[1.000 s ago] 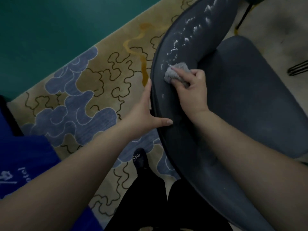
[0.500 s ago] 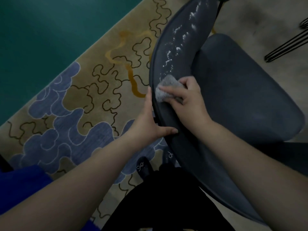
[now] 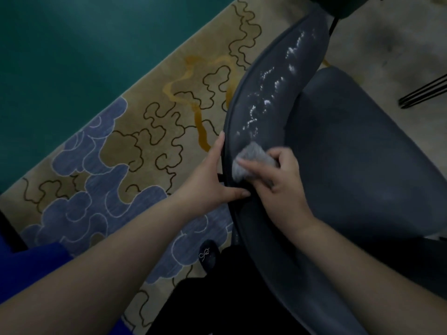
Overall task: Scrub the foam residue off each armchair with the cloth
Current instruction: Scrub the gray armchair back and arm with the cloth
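A dark grey armchair [image 3: 362, 153] fills the right half of the view, its curved backrest running from bottom centre to the top. White foam residue [image 3: 268, 97] streaks the upper backrest. My right hand [image 3: 278, 187] grips a crumpled grey cloth [image 3: 249, 163] and presses it on the backrest just below the foam. On the backrest's outer edge, beside the cloth, my left hand [image 3: 210, 182] holds on with its thumb over the rim and its fingers along the outside.
A patterned rug [image 3: 135, 151] with blue clouds and tan ground lies left of the chair, with teal floor [image 3: 72, 56] beyond it. Thin black metal legs [image 3: 423, 90] stand at the right edge. My dark shoe [image 3: 209, 257] sits under the backrest.
My right hand has drawn the cloth down the backrest toward me, away from the foam streaks. My left hand keeps its hold on the rim. The view has shifted.
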